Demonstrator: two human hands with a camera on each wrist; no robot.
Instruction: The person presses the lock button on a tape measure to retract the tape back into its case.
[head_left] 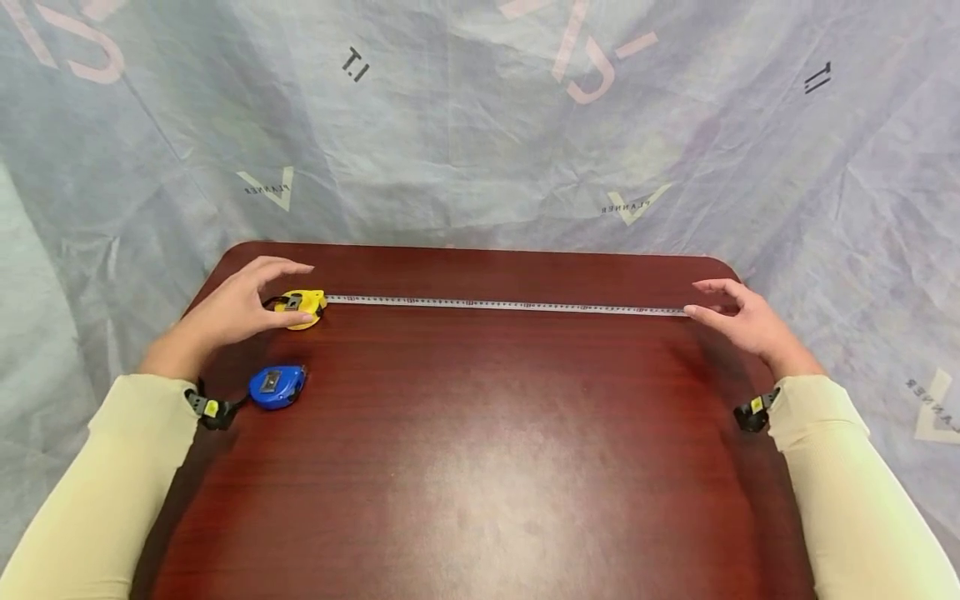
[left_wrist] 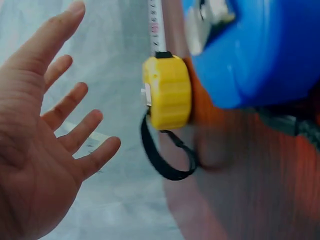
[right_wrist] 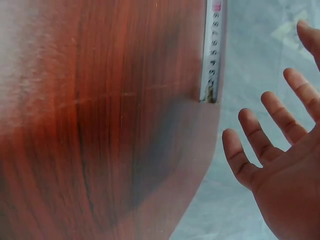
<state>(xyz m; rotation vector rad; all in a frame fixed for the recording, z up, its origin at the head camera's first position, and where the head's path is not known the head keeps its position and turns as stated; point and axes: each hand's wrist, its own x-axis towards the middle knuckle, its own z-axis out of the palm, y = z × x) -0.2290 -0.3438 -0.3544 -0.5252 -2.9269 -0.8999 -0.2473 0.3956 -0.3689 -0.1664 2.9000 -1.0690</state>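
Note:
A yellow tape measure with a black strap lies at the table's far left. Its white blade is drawn out straight to the right along the far side, and the metal end hook shows in the right wrist view. Over the yellow case hovers my left hand, fingers spread and apart from it in the left wrist view. My right hand is raised beside the blade's end, fingers parted, holding nothing. Nearer to me on the left rests a blue tape measure, large and close in the left wrist view.
The reddish-brown wooden table has rounded far corners. Behind and around it hangs a grey printed sheet. A small camera is strapped to each wrist, the left one beside the blue tape measure.

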